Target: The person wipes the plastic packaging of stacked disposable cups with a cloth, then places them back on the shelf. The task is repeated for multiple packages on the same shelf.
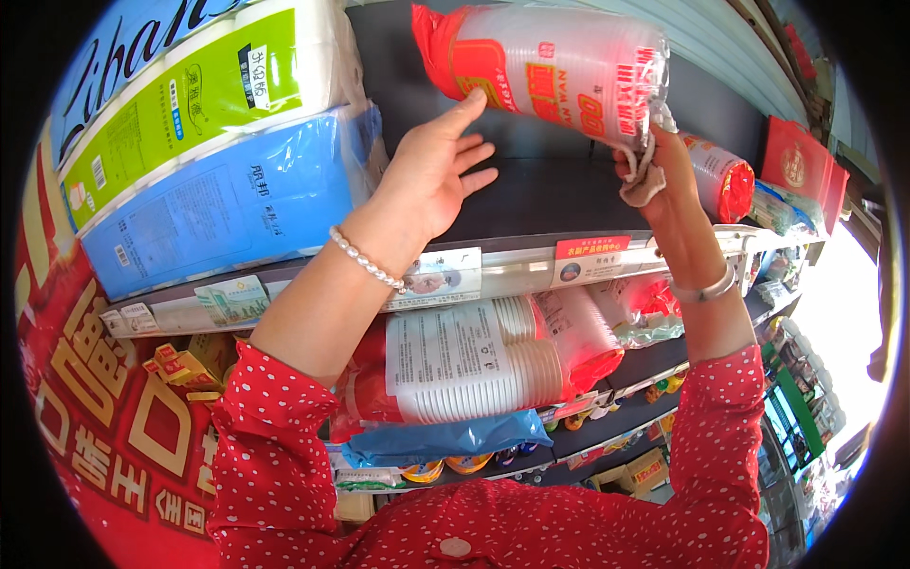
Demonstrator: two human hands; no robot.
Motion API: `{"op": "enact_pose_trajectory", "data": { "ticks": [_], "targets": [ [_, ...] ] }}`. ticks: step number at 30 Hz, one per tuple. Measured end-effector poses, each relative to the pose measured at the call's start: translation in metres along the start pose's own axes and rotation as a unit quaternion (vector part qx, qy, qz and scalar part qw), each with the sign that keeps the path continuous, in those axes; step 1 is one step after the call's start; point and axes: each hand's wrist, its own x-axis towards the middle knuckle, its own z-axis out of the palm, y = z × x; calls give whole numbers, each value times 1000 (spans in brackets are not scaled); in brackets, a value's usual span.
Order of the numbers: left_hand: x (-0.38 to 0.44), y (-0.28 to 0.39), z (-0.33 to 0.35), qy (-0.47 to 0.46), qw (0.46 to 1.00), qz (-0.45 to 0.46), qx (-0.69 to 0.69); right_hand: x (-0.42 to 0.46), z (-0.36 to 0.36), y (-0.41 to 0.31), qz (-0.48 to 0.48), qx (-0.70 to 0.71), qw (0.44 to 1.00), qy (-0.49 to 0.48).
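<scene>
A plastic-wrapped stack of clear disposable bowls [561,78], with red printing and a red end, is tilted above the upper shelf [526,199]. My right hand [665,167] grips a pale grey-beige cloth [643,178] against the stack's right end. My left hand [441,167] is at the stack's lower left, palm turned up and fingers apart. Its thumb overlaps the red end; whether it touches the wrap I cannot tell. The other left fingers hold nothing.
Packs of toilet paper, one green-and-white [206,114] and one blue [234,192], are piled at left. Another bowl stack [721,174] and a red box [800,167] sit at right. Below are wrapped cups [490,355] and a blue bag [448,441]. Labels line the shelf edge [519,267].
</scene>
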Motion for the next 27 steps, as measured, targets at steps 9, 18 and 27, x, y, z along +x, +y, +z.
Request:
{"op": "enact_pose_trajectory", "data": {
  "ticks": [9, 18, 27],
  "targets": [
    [-2, 8, -2, 122, 981, 135, 65, 12, -35, -21, 23, -25, 999, -32],
    [-3, 2, 2, -5, 990, 56, 130, 42, -75, -46, 45, -37, 997, -49],
    [-14, 5, 15, 1, 987, 77, 141, 48, -57, -50, -46, -100, 993, -43]
  ]
}}
